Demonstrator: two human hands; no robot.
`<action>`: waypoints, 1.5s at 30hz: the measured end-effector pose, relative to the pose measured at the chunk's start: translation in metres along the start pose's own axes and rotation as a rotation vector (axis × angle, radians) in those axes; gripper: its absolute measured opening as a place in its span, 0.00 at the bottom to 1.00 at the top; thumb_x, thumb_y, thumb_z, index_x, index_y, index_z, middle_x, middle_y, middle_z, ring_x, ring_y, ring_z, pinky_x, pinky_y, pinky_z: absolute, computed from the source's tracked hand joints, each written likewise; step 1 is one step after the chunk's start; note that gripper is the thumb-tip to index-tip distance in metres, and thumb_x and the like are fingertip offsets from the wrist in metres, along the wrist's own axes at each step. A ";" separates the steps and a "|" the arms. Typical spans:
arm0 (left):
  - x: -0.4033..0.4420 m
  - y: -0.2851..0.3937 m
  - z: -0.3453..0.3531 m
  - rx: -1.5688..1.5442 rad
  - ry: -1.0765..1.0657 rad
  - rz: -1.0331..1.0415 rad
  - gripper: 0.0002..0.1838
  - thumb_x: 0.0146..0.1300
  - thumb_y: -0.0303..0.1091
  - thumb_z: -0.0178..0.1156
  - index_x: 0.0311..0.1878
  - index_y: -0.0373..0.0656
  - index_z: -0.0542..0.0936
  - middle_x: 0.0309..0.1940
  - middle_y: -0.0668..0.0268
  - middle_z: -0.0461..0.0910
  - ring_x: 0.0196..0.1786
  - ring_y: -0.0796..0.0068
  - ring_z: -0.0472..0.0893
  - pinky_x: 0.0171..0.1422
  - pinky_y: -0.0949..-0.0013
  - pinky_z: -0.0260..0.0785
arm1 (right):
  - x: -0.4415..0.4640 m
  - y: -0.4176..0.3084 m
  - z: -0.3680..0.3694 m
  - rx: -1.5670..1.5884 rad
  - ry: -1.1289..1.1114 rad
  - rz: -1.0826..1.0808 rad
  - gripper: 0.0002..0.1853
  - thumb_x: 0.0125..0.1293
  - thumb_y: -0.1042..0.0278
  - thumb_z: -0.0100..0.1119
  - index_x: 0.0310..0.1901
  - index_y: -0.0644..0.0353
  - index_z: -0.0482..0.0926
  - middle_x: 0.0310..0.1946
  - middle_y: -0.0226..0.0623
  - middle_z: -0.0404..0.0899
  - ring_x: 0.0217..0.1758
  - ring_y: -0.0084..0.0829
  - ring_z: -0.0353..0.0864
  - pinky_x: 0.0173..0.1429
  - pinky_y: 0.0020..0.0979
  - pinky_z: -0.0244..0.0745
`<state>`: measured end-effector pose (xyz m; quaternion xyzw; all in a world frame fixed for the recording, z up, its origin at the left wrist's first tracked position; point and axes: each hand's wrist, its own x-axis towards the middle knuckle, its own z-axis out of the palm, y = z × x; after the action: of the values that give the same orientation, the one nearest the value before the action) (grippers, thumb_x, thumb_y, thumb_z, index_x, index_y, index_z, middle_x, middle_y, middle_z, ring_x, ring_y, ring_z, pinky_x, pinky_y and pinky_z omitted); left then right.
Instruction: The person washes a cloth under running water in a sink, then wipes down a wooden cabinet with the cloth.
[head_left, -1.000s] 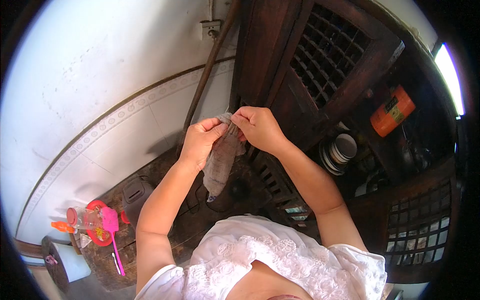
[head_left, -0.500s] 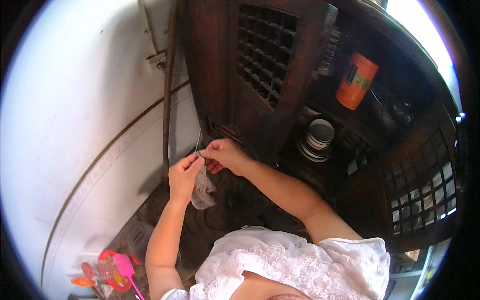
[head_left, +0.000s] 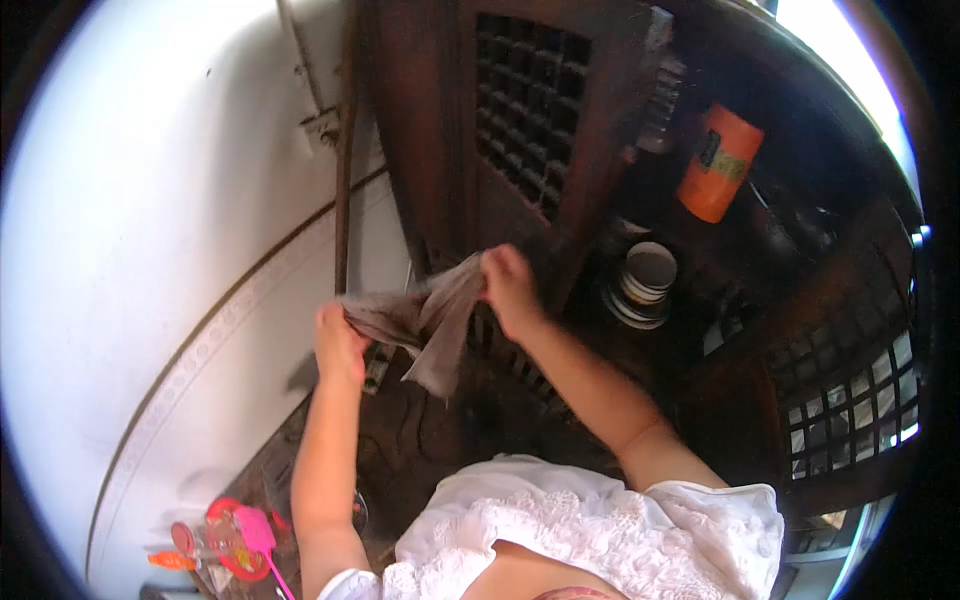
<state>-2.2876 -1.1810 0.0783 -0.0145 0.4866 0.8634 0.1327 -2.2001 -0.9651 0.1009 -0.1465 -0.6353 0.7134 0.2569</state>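
Observation:
A greyish-brown cloth is stretched between my two hands, its middle sagging in loose folds and one corner hanging down. My left hand is closed on the cloth's left end, close to the white wall. Gripping the other end, my right hand is raised a little higher, in front of the dark wooden cabinet door. The cloth and my right hand are slightly smeared by motion.
Inside the open cabinet stand a stack of bowls and an orange canister. A lattice door hangs at right. A pole leans by the white wall. Lower left are a red basin and a pink fly swatter.
My hands have moved apart, the left one leftward and the right one rightward and up. The cloth, bunched and hanging before, is now spread between them.

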 end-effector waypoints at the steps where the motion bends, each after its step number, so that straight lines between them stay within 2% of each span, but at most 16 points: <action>1: 0.006 0.006 -0.006 0.002 0.047 0.043 0.12 0.65 0.39 0.47 0.44 0.40 0.67 0.41 0.61 0.72 0.43 0.65 0.74 0.50 0.58 0.69 | 0.002 -0.011 -0.004 -0.079 0.064 -0.043 0.08 0.65 0.61 0.48 0.35 0.57 0.71 0.29 0.27 0.70 0.33 0.21 0.69 0.38 0.26 0.69; 7: 0.025 0.088 -0.007 0.498 -0.064 0.104 0.29 0.58 0.43 0.59 0.60 0.42 0.64 0.57 0.57 0.66 0.56 0.64 0.69 0.57 0.63 0.65 | 0.009 -0.064 -0.008 -0.058 -0.250 0.041 0.23 0.57 0.63 0.62 0.53 0.61 0.71 0.41 0.32 0.73 0.45 0.25 0.71 0.50 0.27 0.66; 9: 0.024 0.113 -0.009 0.777 -0.665 0.107 0.33 0.48 0.40 0.68 0.59 0.44 0.69 0.58 0.58 0.68 0.55 0.65 0.71 0.58 0.65 0.64 | 0.019 -0.071 -0.011 -0.539 -0.675 -0.133 0.26 0.52 0.66 0.65 0.54 0.62 0.72 0.41 0.36 0.77 0.44 0.26 0.75 0.48 0.27 0.69; 13: 0.010 0.131 0.002 1.709 -0.703 0.105 0.26 0.41 0.35 0.71 0.48 0.43 0.78 0.49 0.61 0.77 0.49 0.66 0.76 0.57 0.67 0.65 | 0.032 -0.079 -0.007 -0.997 -0.665 -0.318 0.15 0.51 0.68 0.64 0.41 0.63 0.79 0.30 0.39 0.79 0.35 0.30 0.78 0.42 0.29 0.72; 17: 0.015 0.123 -0.003 1.797 -0.437 -0.040 0.24 0.42 0.32 0.70 0.46 0.38 0.78 0.49 0.54 0.76 0.51 0.65 0.75 0.55 0.65 0.66 | 0.037 -0.077 0.002 -1.065 -0.475 -0.524 0.12 0.57 0.63 0.59 0.32 0.66 0.76 0.29 0.42 0.78 0.34 0.37 0.77 0.39 0.37 0.71; 19: 0.021 0.126 -0.019 1.746 -0.343 0.674 0.20 0.51 0.35 0.66 0.49 0.44 0.77 0.50 0.57 0.75 0.50 0.62 0.76 0.56 0.63 0.66 | 0.047 -0.081 0.003 -0.959 -0.406 -0.601 0.12 0.60 0.61 0.57 0.31 0.64 0.75 0.29 0.40 0.78 0.35 0.36 0.77 0.39 0.36 0.70; 20: 0.026 0.130 -0.025 1.749 -0.339 0.680 0.20 0.51 0.35 0.66 0.49 0.44 0.77 0.50 0.57 0.75 0.50 0.62 0.76 0.56 0.63 0.66 | 0.052 -0.084 0.004 -0.856 -0.331 -0.670 0.14 0.62 0.59 0.56 0.29 0.63 0.74 0.30 0.38 0.78 0.35 0.34 0.76 0.40 0.36 0.70; 21: 0.021 0.141 -0.019 1.108 -0.395 0.396 0.19 0.55 0.36 0.62 0.51 0.43 0.76 0.50 0.58 0.75 0.51 0.62 0.75 0.57 0.63 0.66 | 0.038 -0.125 0.014 -0.615 -0.418 -0.070 0.13 0.65 0.58 0.52 0.34 0.59 0.76 0.37 0.35 0.76 0.40 0.31 0.75 0.45 0.35 0.70; 23: 0.024 0.143 -0.011 0.159 -0.529 0.110 0.17 0.65 0.37 0.51 0.54 0.41 0.72 0.49 0.60 0.75 0.52 0.66 0.74 0.57 0.62 0.66 | 0.046 -0.123 0.014 -0.018 -0.635 -0.074 0.20 0.62 0.55 0.55 0.49 0.62 0.73 0.45 0.37 0.75 0.51 0.30 0.71 0.57 0.35 0.65; 24: 0.022 0.137 -0.004 0.161 -0.527 0.105 0.17 0.65 0.37 0.51 0.54 0.41 0.72 0.49 0.60 0.75 0.52 0.66 0.74 0.57 0.62 0.66 | 0.042 -0.114 0.017 0.199 -0.755 -0.059 0.25 0.61 0.54 0.57 0.53 0.64 0.71 0.48 0.37 0.74 0.55 0.30 0.70 0.61 0.35 0.62; 28: 0.035 0.108 -0.001 0.746 -0.268 0.111 0.20 0.68 0.44 0.45 0.53 0.39 0.72 0.48 0.58 0.76 0.49 0.69 0.76 0.54 0.64 0.69 | 0.019 -0.041 0.039 -0.533 -1.099 0.153 0.32 0.58 0.55 0.61 0.60 0.64 0.64 0.54 0.43 0.70 0.59 0.35 0.67 0.64 0.39 0.59; 29: 0.033 0.107 -0.002 0.688 -0.318 -0.147 0.20 0.66 0.42 0.49 0.54 0.38 0.72 0.48 0.58 0.76 0.49 0.69 0.76 0.54 0.66 0.70 | 0.023 -0.025 0.041 -0.534 -1.111 0.155 0.32 0.58 0.55 0.61 0.60 0.64 0.64 0.54 0.43 0.70 0.59 0.35 0.67 0.64 0.39 0.59; 31: 0.040 0.099 -0.022 0.607 -0.353 -0.408 0.20 0.64 0.40 0.53 0.54 0.37 0.71 0.48 0.58 0.76 0.49 0.69 0.76 0.54 0.68 0.70 | 0.029 -0.005 0.045 -0.084 -0.755 0.520 0.26 0.58 0.58 0.61 0.53 0.67 0.70 0.50 0.45 0.73 0.55 0.36 0.71 0.59 0.39 0.66; 38: 0.030 0.076 -0.062 1.103 -0.862 -0.520 0.31 0.48 0.32 0.69 0.56 0.34 0.70 0.45 0.59 0.78 0.46 0.70 0.78 0.53 0.71 0.70 | 0.068 -0.033 0.041 0.293 -0.612 0.551 0.20 0.57 0.62 0.62 0.47 0.66 0.71 0.46 0.43 0.75 0.46 0.35 0.77 0.50 0.37 0.74; 42: 0.028 0.060 -0.061 1.318 -0.238 -0.136 0.33 0.50 0.35 0.67 0.59 0.33 0.67 0.53 0.51 0.73 0.54 0.62 0.73 0.58 0.66 0.65 | 0.063 -0.039 0.046 0.231 -0.569 0.335 0.19 0.55 0.71 0.61 0.47 0.67 0.71 0.43 0.42 0.76 0.44 0.35 0.77 0.50 0.36 0.74; 45: 0.042 0.030 -0.044 0.573 0.697 0.337 0.35 0.46 0.41 0.71 0.55 0.34 0.68 0.48 0.53 0.73 0.48 0.61 0.73 0.53 0.61 0.65 | 0.036 -0.059 0.073 0.035 -0.543 0.137 0.17 0.54 0.73 0.59 0.46 0.67 0.72 0.40 0.42 0.77 0.44 0.36 0.78 0.49 0.35 0.74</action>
<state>-2.3396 -1.2238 0.0736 -0.1869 0.7159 0.6479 -0.1813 -2.2580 -1.0022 0.1742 0.0122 -0.6570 0.7532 0.0309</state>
